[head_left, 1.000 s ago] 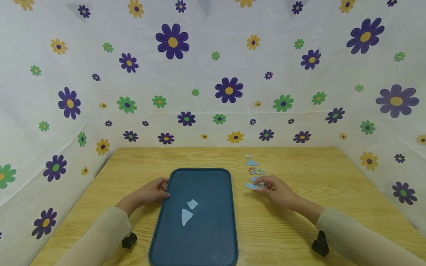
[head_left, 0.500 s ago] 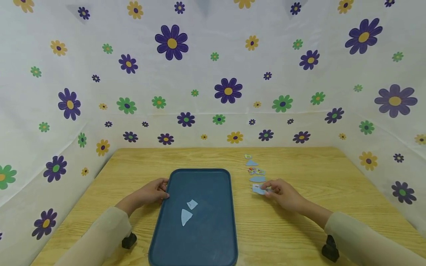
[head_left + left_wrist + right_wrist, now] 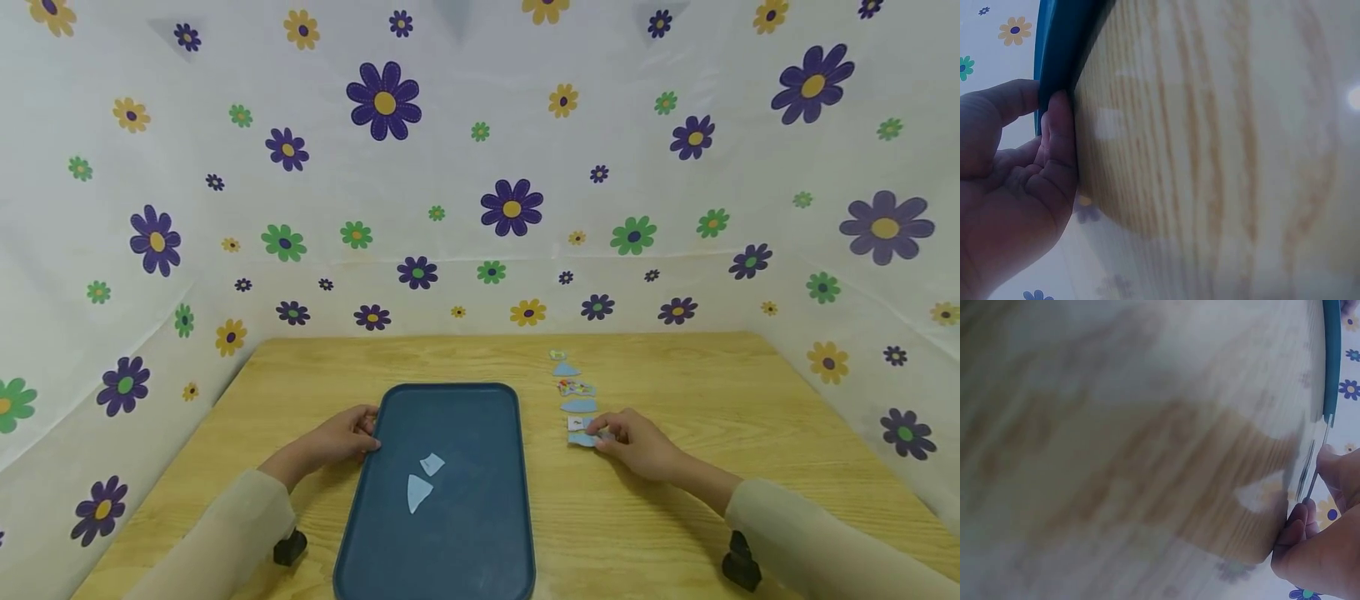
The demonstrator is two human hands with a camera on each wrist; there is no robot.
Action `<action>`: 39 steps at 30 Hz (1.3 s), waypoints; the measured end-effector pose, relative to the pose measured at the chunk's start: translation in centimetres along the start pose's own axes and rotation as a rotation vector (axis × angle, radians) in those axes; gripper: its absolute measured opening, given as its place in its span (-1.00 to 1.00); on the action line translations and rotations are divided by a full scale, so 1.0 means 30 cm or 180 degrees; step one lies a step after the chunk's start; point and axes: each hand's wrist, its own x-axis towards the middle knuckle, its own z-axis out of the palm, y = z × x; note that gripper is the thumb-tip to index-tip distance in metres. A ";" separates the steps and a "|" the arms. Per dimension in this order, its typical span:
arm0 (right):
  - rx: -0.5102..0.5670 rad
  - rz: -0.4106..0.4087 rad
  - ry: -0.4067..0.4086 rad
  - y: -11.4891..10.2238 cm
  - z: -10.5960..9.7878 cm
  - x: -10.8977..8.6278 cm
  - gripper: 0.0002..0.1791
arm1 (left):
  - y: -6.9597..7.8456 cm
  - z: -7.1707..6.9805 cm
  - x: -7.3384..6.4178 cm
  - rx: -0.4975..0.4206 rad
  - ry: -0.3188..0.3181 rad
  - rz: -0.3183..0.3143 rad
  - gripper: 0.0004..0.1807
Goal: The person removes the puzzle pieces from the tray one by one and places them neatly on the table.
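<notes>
My left hand (image 3: 343,435) grips the left rim of a dark blue tray (image 3: 457,562), with fingertips against its edge in the left wrist view. On the tray lie two pale pieces, a small four-sided one (image 3: 432,464) and a larger wedge (image 3: 418,493). To the tray's right, my right hand (image 3: 637,446) pinches a flat light-blue puzzle piece (image 3: 580,439) between thumb and fingers. That piece appears as a thin edge (image 3: 1315,480) in the right wrist view. Just behind it is a piece with a white, dark-marked patch (image 3: 575,423), partly covered by my fingertips.
Farther back, a column of flat pieces continues: a blue strip (image 3: 579,406), a multicoloured piece (image 3: 576,387), a blue triangle (image 3: 566,369) and a small yellow-green piece (image 3: 557,355). A flower-print cloth (image 3: 450,167) surrounds the wooden table (image 3: 675,375).
My right hand has moved slightly toward me and right, away from the blue strip. The white-patched piece now shows behind the one it pinches. My left hand stays at the tray.
</notes>
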 end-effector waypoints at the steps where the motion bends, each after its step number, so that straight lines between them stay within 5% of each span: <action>1: -0.0005 0.0012 -0.0007 -0.001 0.001 0.000 -0.85 | -0.003 0.002 -0.002 -0.0007 0.0009 -0.0016 -0.36; 39: -0.0196 0.0082 -0.0051 -0.023 -0.001 -0.006 -0.84 | -0.010 -0.001 -0.002 -0.0102 -0.0058 0.0048 -0.34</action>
